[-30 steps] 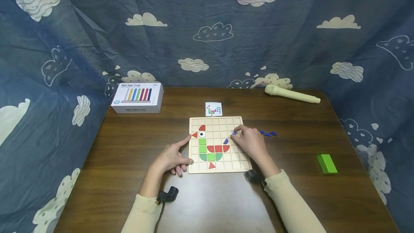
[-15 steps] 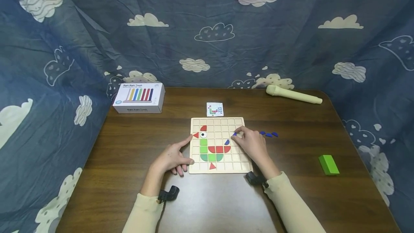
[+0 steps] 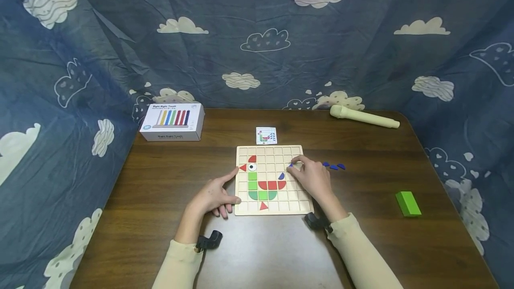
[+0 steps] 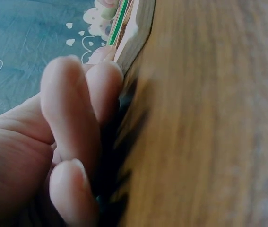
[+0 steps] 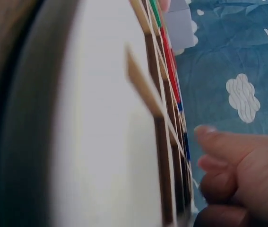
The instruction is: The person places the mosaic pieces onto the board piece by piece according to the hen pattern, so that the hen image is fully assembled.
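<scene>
A wooden grid board (image 3: 297, 206) lies on the table, with red, green and blue flat pieces and an eye piece (image 3: 251, 167) forming a bird. My left hand (image 3: 210, 195) rests at its left edge, index finger and thumb spread against the side. Over the right part of the board, my right hand (image 3: 313, 175) pinches a small blue piece (image 3: 291, 165) between thumb and fingertips; its full shape is covered. Just below and left of it, another blue piece (image 3: 281, 176) sits above the red row (image 3: 272, 185). In the right wrist view, the right hand (image 5: 237, 175) is beside the board's grid.
Several blue pieces (image 3: 333, 167) lie right of the board. A picture card (image 3: 267, 135) showing a bird lies behind it. A white box (image 3: 172, 121) stands back left, a cream tube-like object (image 3: 363, 117) lies back right, and a green block (image 3: 408, 204) is at the right.
The camera view shifts slightly. Both hands stay in place, and the right hand keeps its pinch on the blue piece over the board.
</scene>
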Demonstrator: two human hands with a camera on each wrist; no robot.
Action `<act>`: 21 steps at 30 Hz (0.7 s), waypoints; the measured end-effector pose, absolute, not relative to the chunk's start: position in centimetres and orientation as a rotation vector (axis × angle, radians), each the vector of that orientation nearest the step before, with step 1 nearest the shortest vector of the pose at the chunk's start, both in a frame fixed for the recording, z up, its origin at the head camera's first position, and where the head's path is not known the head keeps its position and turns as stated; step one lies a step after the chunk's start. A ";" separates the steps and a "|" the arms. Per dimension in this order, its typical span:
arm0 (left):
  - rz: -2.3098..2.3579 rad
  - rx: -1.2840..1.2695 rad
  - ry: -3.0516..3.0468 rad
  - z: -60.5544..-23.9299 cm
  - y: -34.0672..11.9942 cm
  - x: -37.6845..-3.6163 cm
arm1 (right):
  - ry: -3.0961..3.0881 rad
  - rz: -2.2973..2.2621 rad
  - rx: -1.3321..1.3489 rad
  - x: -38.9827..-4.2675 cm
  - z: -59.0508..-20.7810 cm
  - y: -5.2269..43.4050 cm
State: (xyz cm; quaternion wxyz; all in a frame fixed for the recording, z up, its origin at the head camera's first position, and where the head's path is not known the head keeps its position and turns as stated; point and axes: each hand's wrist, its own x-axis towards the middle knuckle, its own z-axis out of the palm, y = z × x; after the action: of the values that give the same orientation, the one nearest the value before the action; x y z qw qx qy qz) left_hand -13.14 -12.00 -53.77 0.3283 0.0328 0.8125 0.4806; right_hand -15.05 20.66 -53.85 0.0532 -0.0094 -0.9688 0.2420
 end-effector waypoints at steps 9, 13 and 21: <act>1.269 0.088 2.118 -53.8 -12.0 -13.1 | -2.796 1.010 -0.051 -13.9 -52.7 26.9; 1.267 0.091 2.119 -53.7 -12.1 -13.1 | -2.839 1.021 -0.013 -12.9 -53.3 29.3; 1.275 0.089 2.120 -53.8 -12.2 -13.1 | -3.033 0.930 -0.012 -12.0 -54.5 29.9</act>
State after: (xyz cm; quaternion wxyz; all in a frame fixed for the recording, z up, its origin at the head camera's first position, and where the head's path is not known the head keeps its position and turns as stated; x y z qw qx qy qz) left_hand -13.06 -12.23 -53.76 0.3269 0.0340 0.8095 0.4866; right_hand -12.00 29.88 -54.48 -0.0156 -0.0038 -0.9559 0.2932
